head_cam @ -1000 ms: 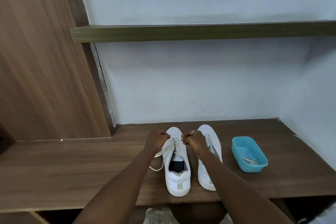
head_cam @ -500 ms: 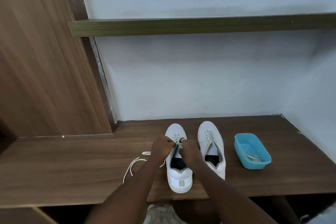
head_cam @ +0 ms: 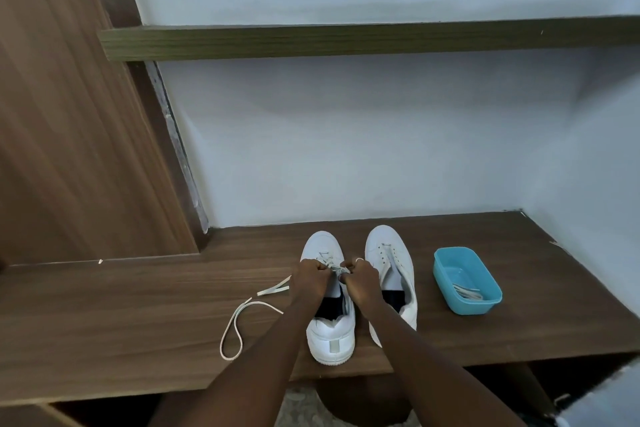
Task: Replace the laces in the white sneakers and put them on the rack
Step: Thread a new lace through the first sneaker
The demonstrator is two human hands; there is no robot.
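Two white sneakers stand side by side on a wooden shelf (head_cam: 138, 322), toes to the wall. The left sneaker (head_cam: 330, 336) has a white lace (head_cam: 239, 315) in its eyelets; the lace's loose end trails in a loop on the wood to the left. My left hand (head_cam: 310, 279) and my right hand (head_cam: 360, 282) are both closed on the lace over this shoe's tongue, almost touching each other. The right sneaker (head_cam: 391, 260) shows bare eyelets and no lace.
A blue plastic tub (head_cam: 465, 279) with a bundled white lace (head_cam: 467, 293) inside sits right of the shoes. An upper shelf (head_cam: 346, 40) runs across the wall above. A wooden panel (head_cam: 69, 114) rises at the left. A dark opening lies below the shelf edge.
My hands have come closer together over the left sneaker's tongue. The lace's free end, earlier short beside the shoe, now lies pulled out in a long loop on the wood to the left.
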